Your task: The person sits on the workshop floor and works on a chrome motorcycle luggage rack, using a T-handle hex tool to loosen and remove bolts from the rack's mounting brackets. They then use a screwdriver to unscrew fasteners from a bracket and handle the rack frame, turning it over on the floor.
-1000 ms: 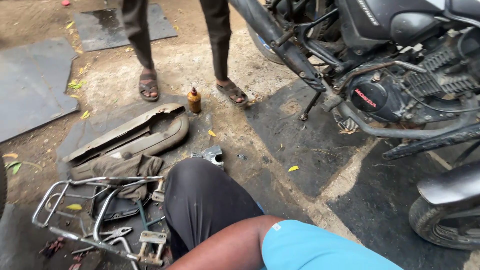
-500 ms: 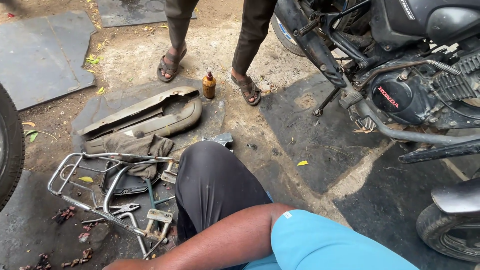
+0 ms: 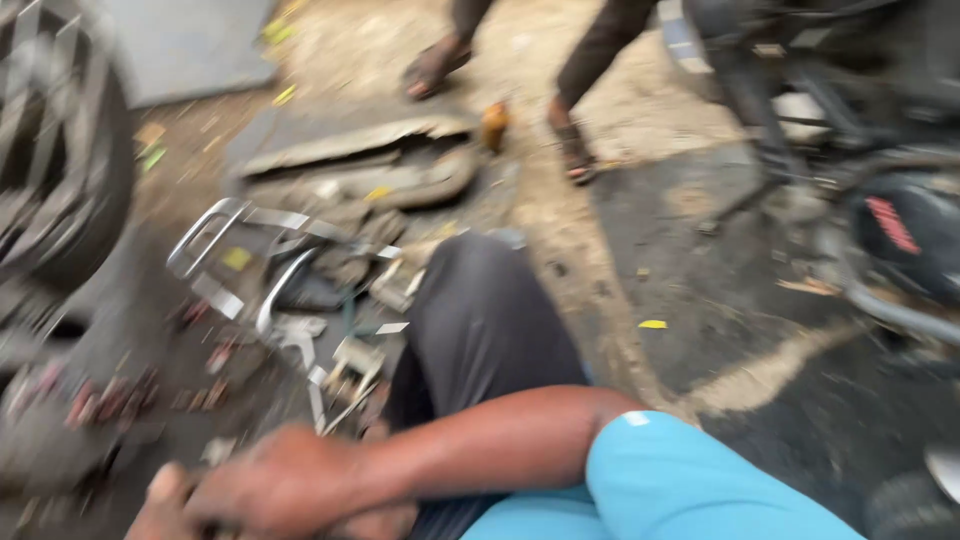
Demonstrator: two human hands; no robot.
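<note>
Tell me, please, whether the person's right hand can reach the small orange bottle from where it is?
Probably not. The right hand is low by the near edge, while the orange bottle stands far off beside another person's foot, beyond the raised knee and the chrome rack.

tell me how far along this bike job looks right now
Done: the bent chrome metal rack and grey curved body panel lie off the black motorcycle on the ground. In hand: the right hand reaches low near scattered small metal parts; blur hides its grip. Left: everything lies loose; nothing looks refitted.
</note>
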